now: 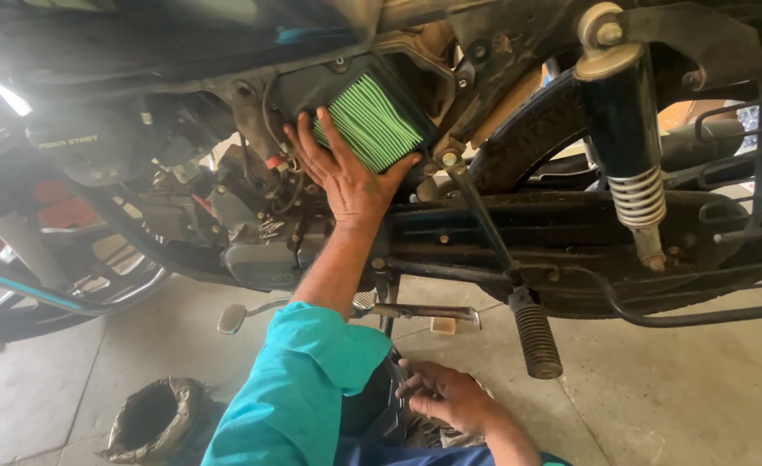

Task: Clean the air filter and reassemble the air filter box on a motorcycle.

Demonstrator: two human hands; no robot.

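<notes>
In the head view, a motorcycle [502, 224] is seen side-on across the upper half of the frame, standing on a grey concrete floor [674, 380]. A green pleated air filter [371, 121] sits in a dark housing [415, 78] at upper centre, just under the seat area. The left hand [346, 177] is raised from a teal sleeve [299, 397] and laid flat against the filter's lower left corner, fingers spread wide; the thumb is pressed along the filter's lower edge, so the filter is touched and steadied rather than gripped from all sides. The right hand [446, 395] is held low, at lower centre of the frame, loosely curled with its fingertips on a dark object [372, 410] near the person's lap (what this is cannot be told, as it is mostly hidden by the sleeve); whether it is actually grasped is unclear. A kick-start lever [532, 332] with a ribbed rubber end hangs right of centre, and a rear shock absorber [627, 147] with a chrome spring is seen at upper right. A crumpled dark bag [152, 418] lies open on the floor at lower left.
</notes>
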